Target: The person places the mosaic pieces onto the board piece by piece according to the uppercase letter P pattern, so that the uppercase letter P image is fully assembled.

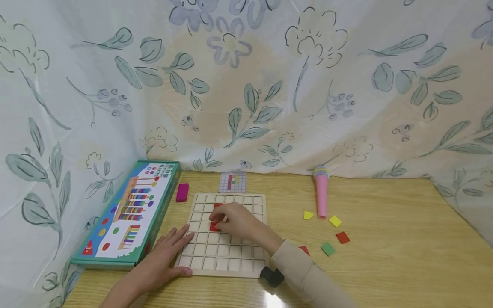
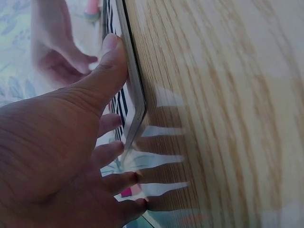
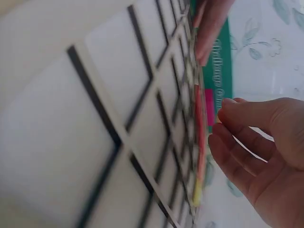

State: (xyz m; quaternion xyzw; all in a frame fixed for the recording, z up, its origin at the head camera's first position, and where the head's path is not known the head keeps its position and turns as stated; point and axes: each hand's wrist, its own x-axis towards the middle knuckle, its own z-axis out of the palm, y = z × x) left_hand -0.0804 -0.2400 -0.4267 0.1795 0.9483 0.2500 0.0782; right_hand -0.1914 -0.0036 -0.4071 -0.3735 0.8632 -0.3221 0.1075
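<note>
Right now the right hand point(image 1: 236, 221) rests on the upper middle of the wooden grid board point(image 1: 223, 261), its fingers curled down over red tiles point(image 1: 214, 226) that sit in the cells. Whether the fingertips pinch a tile or only press on it cannot be told; in the right wrist view the fingers point(image 3: 237, 137) hover loosely bent just beside the board's face, close to a red and yellow edge. The left hand point(image 1: 166, 256) lies flat with fingers spread, its fingertips on the board's near left corner and its thumb point(image 2: 107, 71) pressed along the board's rim, holding nothing.

The board lies flat on a light wood-grain table point(image 1: 404, 256), towards the left of centre, and is a pale square frame divided into many small square cells, most of them bare. Just behind it lies a small pattern card point(image 1: 233, 182) with a red and yellow figure. To the left are a magenta block point(image 1: 182, 192) and a long green game box point(image 1: 129, 214) printed with coloured rings. To the right stands out a pink toy microphone point(image 1: 321, 192), with loose tiles near it: a yellow piece point(image 1: 308, 215), a yellow square point(image 1: 335, 221), a red square point(image 1: 342, 237) and a green square point(image 1: 328, 248). A floral cloth point(image 1: 246, 85) hangs behind and around the table.
</note>
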